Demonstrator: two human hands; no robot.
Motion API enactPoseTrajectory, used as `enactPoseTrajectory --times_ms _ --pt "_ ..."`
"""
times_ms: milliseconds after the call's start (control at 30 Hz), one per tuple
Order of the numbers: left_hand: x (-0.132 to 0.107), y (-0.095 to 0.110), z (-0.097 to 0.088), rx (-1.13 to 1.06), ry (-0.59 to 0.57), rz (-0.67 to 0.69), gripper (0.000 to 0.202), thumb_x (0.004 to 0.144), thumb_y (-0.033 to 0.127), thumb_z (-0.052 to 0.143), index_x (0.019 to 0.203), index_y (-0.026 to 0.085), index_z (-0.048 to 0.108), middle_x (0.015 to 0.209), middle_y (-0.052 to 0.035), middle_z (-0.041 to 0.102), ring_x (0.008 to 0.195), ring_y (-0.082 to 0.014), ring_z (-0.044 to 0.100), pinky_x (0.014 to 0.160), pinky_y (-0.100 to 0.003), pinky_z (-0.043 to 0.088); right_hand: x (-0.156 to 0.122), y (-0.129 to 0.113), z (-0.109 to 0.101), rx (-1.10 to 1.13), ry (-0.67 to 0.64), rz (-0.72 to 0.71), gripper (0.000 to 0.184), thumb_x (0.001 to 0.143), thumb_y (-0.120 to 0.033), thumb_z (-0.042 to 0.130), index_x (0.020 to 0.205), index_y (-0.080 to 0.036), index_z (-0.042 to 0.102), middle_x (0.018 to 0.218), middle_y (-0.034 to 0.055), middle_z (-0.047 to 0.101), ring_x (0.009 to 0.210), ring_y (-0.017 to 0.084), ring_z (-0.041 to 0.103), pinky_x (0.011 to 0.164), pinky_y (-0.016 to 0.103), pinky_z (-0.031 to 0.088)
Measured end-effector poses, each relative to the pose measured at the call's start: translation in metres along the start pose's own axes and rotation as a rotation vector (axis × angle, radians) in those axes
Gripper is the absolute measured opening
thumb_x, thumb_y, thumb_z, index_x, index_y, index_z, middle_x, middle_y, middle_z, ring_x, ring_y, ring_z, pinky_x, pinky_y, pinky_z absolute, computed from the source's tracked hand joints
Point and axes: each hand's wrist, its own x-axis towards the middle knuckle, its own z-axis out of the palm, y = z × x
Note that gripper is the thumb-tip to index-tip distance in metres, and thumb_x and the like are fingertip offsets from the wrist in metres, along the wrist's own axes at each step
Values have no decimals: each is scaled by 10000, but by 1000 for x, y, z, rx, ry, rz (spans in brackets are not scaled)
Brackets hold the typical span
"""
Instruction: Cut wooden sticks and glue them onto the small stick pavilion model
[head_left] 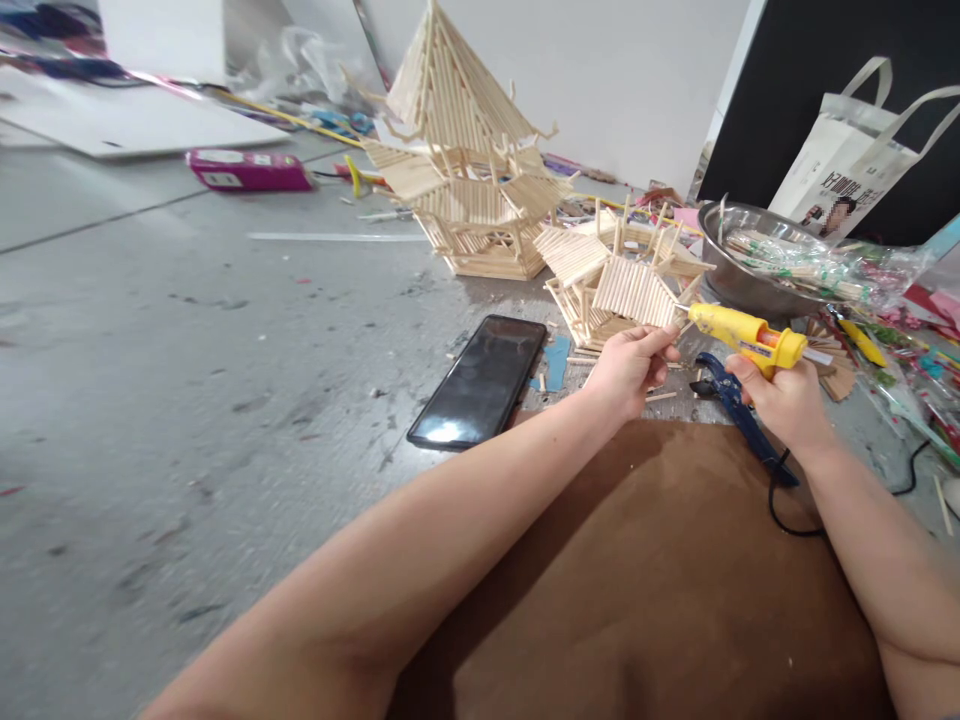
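Note:
My right hand is wrapped around the handle of a yellow hot glue gun, whose nozzle points left. The nozzle tip is at the right edge of a small stick-built pavilion model with slatted roof panels and several upright posts. Just below that roof edge, my left hand is closed in a pinch; what lies between its fingertips is too small to make out. Blue-handled cutters lie beneath the glue gun. Behind the small model stands a taller stick pagoda with a pointed roof.
A black phone lies left of my left hand. At right, a metal bowl holds wrapped sticks, near a white bag. A magenta box sits farther left. Brown material spreads below my arms; a black cord hangs at right.

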Motion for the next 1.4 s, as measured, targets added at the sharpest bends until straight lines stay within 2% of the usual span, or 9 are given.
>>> enactPoseTrajectory --times_ms 767,1067,1300,1400 --pt "2 0 -1 10 -6 5 205 722 194 602 576 143 467 440 44 508 293 -24 362 325 -168 221 0 -1 -3 -5 -13 18 362 765 -509 477 655 -183 588 510 27 562 577 168 587 546 270 445" --pt "2 0 -1 8 -20 0 224 721 214 602 568 143 454 448 42 517 283 -26 368 320 -165 220 -1 0 -5 6 -72 102 370 740 -520 506 641 -175 595 482 19 547 552 166 581 541 266 438" --pt "3 -1 -3 5 -24 4 210 703 214 616 579 139 464 458 38 517 293 -24 369 319 -164 206 0 9 -12 147 -197 177 388 732 -535 515 679 -163 609 432 -11 510 423 120 502 485 256 418" --pt "3 -1 -4 14 -31 6 192 700 206 617 589 136 477 468 35 519 303 -25 376 322 -164 212 0 16 -12 283 -188 224 368 721 -529 534 698 -167 597 505 0 567 388 101 481 425 243 404"
